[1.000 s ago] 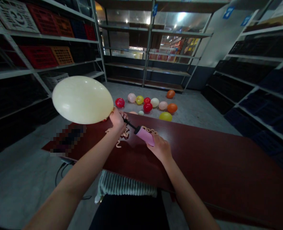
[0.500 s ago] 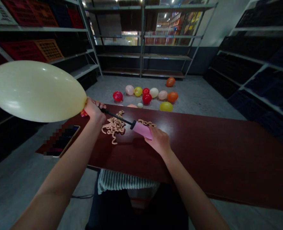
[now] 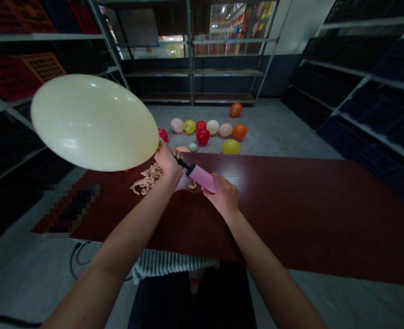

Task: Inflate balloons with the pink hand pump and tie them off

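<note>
A big pale yellow balloon [image 3: 95, 122], well inflated, rises to the left of my left hand [image 3: 169, 160]. That hand is closed around its neck and the black end of a hand balloon pump. My right hand [image 3: 224, 194] grips the pump's pink barrel [image 3: 202, 178] above the table. Only a short stretch of black rod shows between the barrel and my left hand. Below my left forearm lies a heap of curly beige strands [image 3: 149, 179], partly covered by the arm. One more beige curl [image 3: 192, 185] shows under the pump.
The dark red-brown table [image 3: 291, 205] spans the front. A pixelated dark flat object [image 3: 73, 208] lies at its left end. Several balloons, among them a red one [image 3: 203, 136] and an orange one [image 3: 239, 131], rest on the floor beyond. Metal shelving [image 3: 191, 73] with crates surrounds the room.
My left hand and the balloon have moved right, nearer my right hand. The pump's rod has slid most of the way into the barrel. The camera view has shifted slightly.
</note>
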Demonstrator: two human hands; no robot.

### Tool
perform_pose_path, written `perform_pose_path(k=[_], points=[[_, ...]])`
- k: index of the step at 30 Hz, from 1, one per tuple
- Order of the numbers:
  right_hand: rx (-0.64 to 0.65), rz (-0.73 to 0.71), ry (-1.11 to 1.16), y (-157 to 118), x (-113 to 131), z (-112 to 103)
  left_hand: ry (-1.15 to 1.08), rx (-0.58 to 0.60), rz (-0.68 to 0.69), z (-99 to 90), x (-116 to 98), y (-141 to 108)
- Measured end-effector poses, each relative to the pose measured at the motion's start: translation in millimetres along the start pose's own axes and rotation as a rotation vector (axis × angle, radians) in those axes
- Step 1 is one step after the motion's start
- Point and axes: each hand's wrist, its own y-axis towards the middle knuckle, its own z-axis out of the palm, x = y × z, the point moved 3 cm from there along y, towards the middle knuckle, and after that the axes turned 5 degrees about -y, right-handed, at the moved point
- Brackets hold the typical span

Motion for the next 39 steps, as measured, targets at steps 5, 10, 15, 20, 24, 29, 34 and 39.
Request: perform_pose_path(k=[5,10,15,20,24,29,34,39], points=[[0.000,-0.028,0.000,-1,2,2,-0.039,0.008,0.050,-2.4,6,-15],[0.009,-0.137,0.013,-1,9,3,-0.069,-0.053,0.023,-17.9,-16,-6],[-0.004,-0.221,-0.039,-4,9,2,-0.103,-0.072,0.108,-32.5,-52,3],[-0.013,-0.332,-0.096,-8,10,1,-0.125,-0.109,0.190,-59.2,-97,16],[-0.033,-0.387,-0.105,-9,13,1,-0.136,-0.133,0.238,-80.1,-126,27],[0.004,-0.349,-0.055,-6,12,4,-0.139,-0.161,0.231,-79.5,-129,34],[0.023,-0.213,0.013,-2,5,2,-0.117,-0.154,0.207,-51.6,-107,35],[0.015,-0.126,0.030,0,3,1,-0.050,-0.077,0.172,-18.1,-76,28]])
